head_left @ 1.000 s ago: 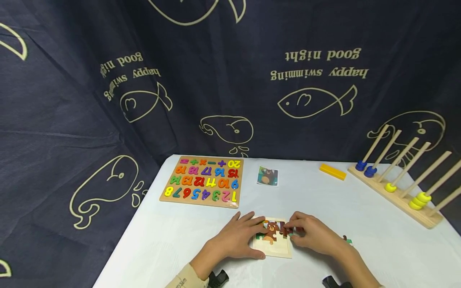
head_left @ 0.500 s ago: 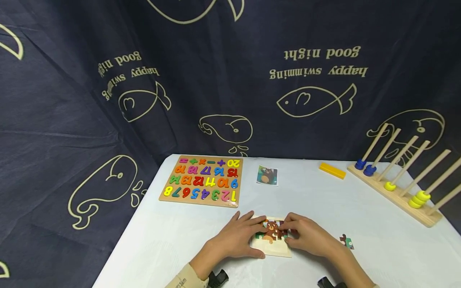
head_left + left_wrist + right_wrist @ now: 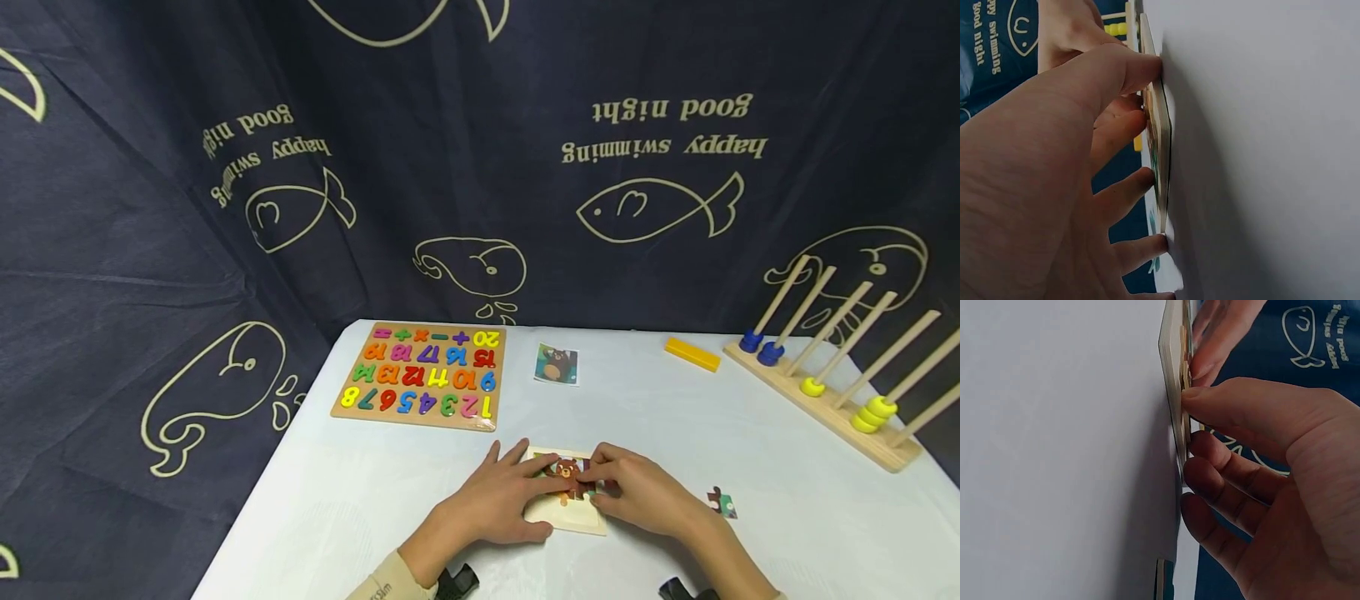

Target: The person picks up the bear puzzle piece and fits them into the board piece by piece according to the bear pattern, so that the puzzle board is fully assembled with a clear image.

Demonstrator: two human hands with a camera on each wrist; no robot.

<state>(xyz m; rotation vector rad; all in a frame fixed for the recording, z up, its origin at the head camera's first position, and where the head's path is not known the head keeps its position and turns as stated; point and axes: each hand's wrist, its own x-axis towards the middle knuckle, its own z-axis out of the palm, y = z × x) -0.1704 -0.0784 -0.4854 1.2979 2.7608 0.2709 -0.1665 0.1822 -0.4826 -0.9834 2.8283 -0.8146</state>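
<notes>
A small wooden jigsaw board (image 3: 576, 521) with a brown bear picture lies flat on the white table, its near strip bare wood. My left hand (image 3: 495, 500) rests over its left side with fingers spread, the index fingertip on the bear. At the board's right side, my right hand (image 3: 647, 493) pinches a puzzle piece (image 3: 581, 492) against the bear pieces, largely covered by the fingers. In the right wrist view the thumb of the right hand (image 3: 1297, 425) touches that piece's near edge. A loose brown and green puzzle piece (image 3: 722, 503) lies right of the right forearm.
Beyond the hands, a number board (image 3: 420, 421) stands at the back left and a bear picture card (image 3: 557, 365) at the back middle. A yellow bar (image 3: 692, 355) and a wooden bead rack (image 3: 825, 408) with upright pegs occupy the back right. A dark curtain (image 3: 450, 167) hangs behind.
My right hand has moved left with the puzzle piece, which now sits against the bear pieces. The left index finger has shifted right onto the bear. The loose piece has come into fuller view.
</notes>
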